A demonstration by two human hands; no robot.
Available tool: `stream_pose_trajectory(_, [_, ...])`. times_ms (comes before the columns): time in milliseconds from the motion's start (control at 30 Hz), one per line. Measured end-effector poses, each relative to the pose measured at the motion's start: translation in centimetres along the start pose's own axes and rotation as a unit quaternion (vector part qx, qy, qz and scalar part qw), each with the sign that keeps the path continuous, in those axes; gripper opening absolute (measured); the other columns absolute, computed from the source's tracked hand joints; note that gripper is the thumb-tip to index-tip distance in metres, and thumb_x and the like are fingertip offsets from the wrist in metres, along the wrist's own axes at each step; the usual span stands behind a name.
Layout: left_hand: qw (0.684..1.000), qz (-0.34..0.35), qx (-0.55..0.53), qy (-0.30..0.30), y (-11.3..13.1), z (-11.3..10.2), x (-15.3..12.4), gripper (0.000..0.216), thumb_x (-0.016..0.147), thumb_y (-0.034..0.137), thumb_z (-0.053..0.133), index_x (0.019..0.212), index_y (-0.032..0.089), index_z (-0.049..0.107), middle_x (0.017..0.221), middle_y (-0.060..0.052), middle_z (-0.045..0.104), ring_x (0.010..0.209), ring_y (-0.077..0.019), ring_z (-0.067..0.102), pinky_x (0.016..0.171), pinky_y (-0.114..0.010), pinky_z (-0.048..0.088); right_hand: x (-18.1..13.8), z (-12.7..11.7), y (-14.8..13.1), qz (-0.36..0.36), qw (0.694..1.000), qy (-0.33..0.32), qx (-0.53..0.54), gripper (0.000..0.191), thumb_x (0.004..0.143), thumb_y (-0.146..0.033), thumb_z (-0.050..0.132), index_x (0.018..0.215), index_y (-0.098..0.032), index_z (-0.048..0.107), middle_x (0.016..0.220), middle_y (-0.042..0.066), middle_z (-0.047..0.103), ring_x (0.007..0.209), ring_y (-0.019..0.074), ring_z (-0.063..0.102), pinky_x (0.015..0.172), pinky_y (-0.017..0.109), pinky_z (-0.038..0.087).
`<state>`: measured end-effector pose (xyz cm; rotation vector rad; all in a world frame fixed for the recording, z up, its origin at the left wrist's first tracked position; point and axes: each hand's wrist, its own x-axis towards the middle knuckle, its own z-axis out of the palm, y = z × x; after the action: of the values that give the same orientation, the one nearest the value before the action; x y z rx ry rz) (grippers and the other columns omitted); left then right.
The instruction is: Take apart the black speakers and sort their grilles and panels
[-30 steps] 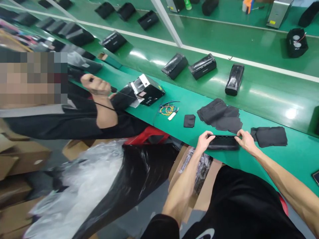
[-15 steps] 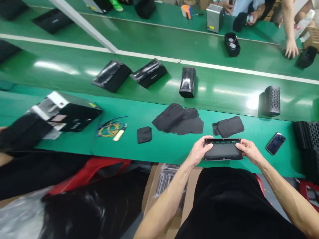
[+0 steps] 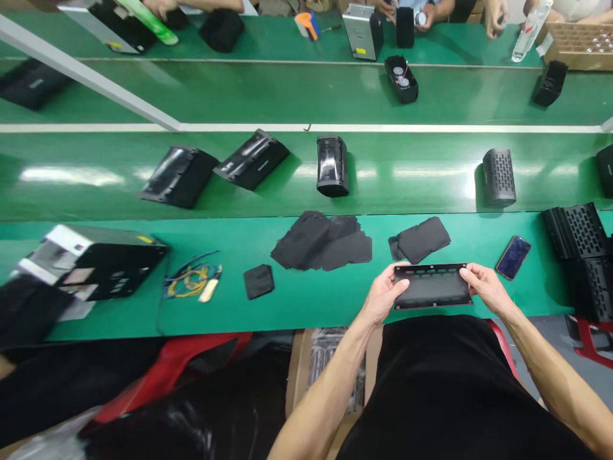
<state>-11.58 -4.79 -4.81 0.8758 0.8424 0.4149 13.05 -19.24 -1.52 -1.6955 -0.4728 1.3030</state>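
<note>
Between my two hands is a black rectangular plastic panel, its hollow side facing up, with slots along the far edge and small tabs on its rim. My left hand grips its left end, thumb over the inside. At the right end my right hand pinches the corner, thumb on top. Just beyond the panel lie several black fabric sheets. A larger spread pile of black sheets is to the left, and a small square black stack sits nearer me.
A phone lies right of my hands, beside stacked perforated black panels. Coiled yellow and blue cables and a silver-black machine are at left. Black speaker housings stand on the green conveyor. Co-workers' hands show across it.
The camera view has turned and levelled, so the surroundings sit differently in the picture. Both hands still hold the panel, the right thumb now nearer its far right corner.
</note>
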Motion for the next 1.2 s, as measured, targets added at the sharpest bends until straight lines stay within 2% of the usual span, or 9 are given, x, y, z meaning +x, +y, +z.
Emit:
stream_pose_trajectory(100, [1.0,0.0,0.004,0.006,-0.3,0.1,-0.1,0.06,0.074,0.046,0.092,0.123,0.019,0.071,0.115,-0.009,0.076,0.103,-0.0238,0.07,0.092,-0.033,0.055,-0.4,0.1,0.1,0.001,1.0,-0.007,0.013,0.057,0.079,-0.073,0.081,0.074,-0.023,0.054,0.06,-0.006,0.048,0.053,0.0114,0.043,0.053,0.026,0.037])
stream_pose_trajectory(267, [1.0,-0.005,-0.008,0.014,-0.5,0.4,-0.5,0.06,0.076,0.049,0.09,0.124,0.019,0.07,0.112,-0.007,0.076,0.097,-0.022,0.07,0.088,-0.032,0.056,-0.7,0.3,0.2,0.001,1.0,0.023,0.005,0.06,0.078,-0.075,0.08,0.071,-0.022,0.051,0.059,-0.006,0.044,0.053,0.0101,0.038,0.053,0.025,0.032])
stream_pose_trajectory(500, [1.0,0.006,-0.02,0.016,-1.3,0.0,-0.6,0.058,0.08,0.051,0.084,0.126,0.019,0.069,0.123,-0.012,0.076,0.116,-0.0288,0.07,0.099,-0.038,0.055,-0.5,0.3,-0.2,0.018,1.0,0.017,0.016,0.062,0.07,-0.078,0.083,0.079,-0.021,0.059,0.062,-0.006,0.048,0.053,0.0102,0.04,0.053,0.025,0.034])
stream_pose_trajectory(733, [0.999,-0.001,-0.04,0.004,-1.2,-0.1,-0.7,0.057,0.081,0.048,0.083,0.129,0.019,0.07,0.123,-0.011,0.077,0.114,-0.0277,0.07,0.098,-0.037,0.056,-0.2,0.2,0.2,0.019,0.999,0.025,0.022,0.061,0.071,-0.076,0.084,0.08,-0.021,0.06,0.063,-0.006,0.048,0.054,0.0099,0.039,0.053,0.025,0.035])
stream_pose_trajectory(867, [0.997,-0.029,-0.072,-0.014,-0.6,-0.1,-0.8,0.06,0.08,0.043,0.086,0.133,0.02,0.068,0.119,-0.01,0.077,0.105,-0.0257,0.072,0.089,-0.033,0.058,-0.1,-0.2,0.7,0.018,0.999,0.014,0.034,0.056,0.077,-0.071,0.083,0.081,-0.02,0.061,0.065,-0.005,0.05,0.056,0.0099,0.042,0.055,0.024,0.037])
stream_pose_trajectory(1033, [0.994,-0.067,-0.079,-0.045,-0.3,-0.3,-0.8,0.066,0.083,0.04,0.085,0.141,0.021,0.063,0.102,-0.006,0.076,0.082,-0.0176,0.071,0.073,-0.026,0.058,0.2,-0.4,0.9,0.013,0.999,0.011,0.04,0.054,0.078,-0.071,0.081,0.08,-0.02,0.062,0.065,-0.005,0.051,0.055,0.0099,0.041,0.054,0.024,0.037])
stream_pose_trajectory(1200, [0.993,-0.069,-0.08,-0.049,-0.3,-0.3,-0.5,0.069,0.083,0.043,0.085,0.143,0.02,0.061,0.106,-0.008,0.076,0.081,-0.0175,0.071,0.073,-0.027,0.059,0.4,-0.5,0.8,0.027,0.998,0.014,0.062,0.054,0.077,-0.072,0.082,0.082,-0.021,0.065,0.064,-0.005,0.052,0.055,0.011,0.043,0.054,0.025,0.041])
